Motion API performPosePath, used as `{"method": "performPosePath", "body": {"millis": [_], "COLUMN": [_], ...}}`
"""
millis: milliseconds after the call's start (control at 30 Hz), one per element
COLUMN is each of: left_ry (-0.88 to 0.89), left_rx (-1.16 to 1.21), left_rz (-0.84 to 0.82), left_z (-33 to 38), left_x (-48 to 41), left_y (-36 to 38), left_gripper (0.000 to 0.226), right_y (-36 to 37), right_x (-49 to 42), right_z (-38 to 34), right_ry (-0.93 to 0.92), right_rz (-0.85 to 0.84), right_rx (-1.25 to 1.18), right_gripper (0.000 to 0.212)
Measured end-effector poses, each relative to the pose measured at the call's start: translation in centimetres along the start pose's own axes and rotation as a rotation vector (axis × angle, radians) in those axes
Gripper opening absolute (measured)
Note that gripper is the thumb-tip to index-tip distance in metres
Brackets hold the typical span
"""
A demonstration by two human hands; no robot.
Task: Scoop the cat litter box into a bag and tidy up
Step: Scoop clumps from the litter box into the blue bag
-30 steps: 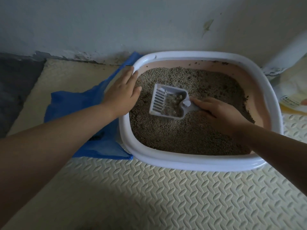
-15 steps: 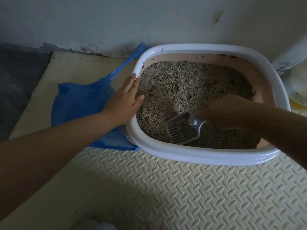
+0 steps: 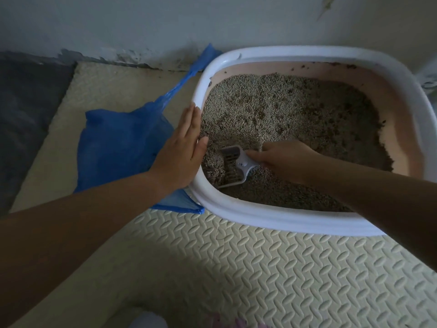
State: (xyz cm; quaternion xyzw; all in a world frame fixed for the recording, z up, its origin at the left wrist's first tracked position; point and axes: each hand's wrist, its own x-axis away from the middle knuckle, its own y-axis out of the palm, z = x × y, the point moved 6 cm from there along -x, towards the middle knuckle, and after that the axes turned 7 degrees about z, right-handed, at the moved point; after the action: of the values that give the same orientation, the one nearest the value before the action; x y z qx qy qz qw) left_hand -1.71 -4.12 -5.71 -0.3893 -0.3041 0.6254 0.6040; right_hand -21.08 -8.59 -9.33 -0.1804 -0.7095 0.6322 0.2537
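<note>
A white-rimmed litter box (image 3: pixel 272 218) with pinkish inner walls stands on the floor, filled with grey-brown litter (image 3: pixel 283 110). My right hand (image 3: pixel 283 159) grips the handle of a white slotted scoop (image 3: pixel 233 166), whose blade is dug into the litter at the box's near left corner. My left hand (image 3: pixel 182 152) lies flat with fingers together on the box's left rim, thumb over the inside edge. A blue plastic bag (image 3: pixel 123 147) lies on the floor to the left of the box, partly under my left hand and the box's corner.
A cream foam mat (image 3: pixel 260 268) with a raised pattern covers the floor under the box. A wall (image 3: pixel 165 24) with a scuffed base runs right behind it. A dark grey surface (image 3: pixel 26 110) lies at the far left.
My right hand has carried the scoop from the middle of the box to the near left corner and pushed it into the litter. My left hand has stayed on the rim.
</note>
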Motion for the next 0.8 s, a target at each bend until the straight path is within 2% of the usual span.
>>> {"method": "performPosePath", "body": {"millis": [200,333,500,633,800], "left_ry": [0.012,0.01,0.014,0.013,-0.023], "left_rx": [0.006,-0.001,-0.014,0.021,0.137], "left_rz": [0.001,0.01,0.018,0.044,0.099], "left_z": [-0.1,-0.1,-0.2,-0.3,-0.6], "left_x": [0.0,0.0,0.0,0.0,0.1], "left_y": [0.1,0.1,0.0,-0.1,0.0], "left_gripper": [0.071,0.067,0.063,0.063,0.059], "right_y": [2.7,2.2,0.2,-1.1,-1.6], "right_x": [0.8,1.8,4.0,5.8,7.5], "right_z": [1.2,1.1,3.6,3.4,3.8], "right_ry": [0.072,0.135,0.192,0.058,0.129], "right_rz": [0.047,0.087,0.236,0.251,0.297], "right_rx": [-0.312,-0.478,-0.363,-0.079,-0.104], "right_gripper": [0.046,0.048,0.048,0.049,0.048]}}
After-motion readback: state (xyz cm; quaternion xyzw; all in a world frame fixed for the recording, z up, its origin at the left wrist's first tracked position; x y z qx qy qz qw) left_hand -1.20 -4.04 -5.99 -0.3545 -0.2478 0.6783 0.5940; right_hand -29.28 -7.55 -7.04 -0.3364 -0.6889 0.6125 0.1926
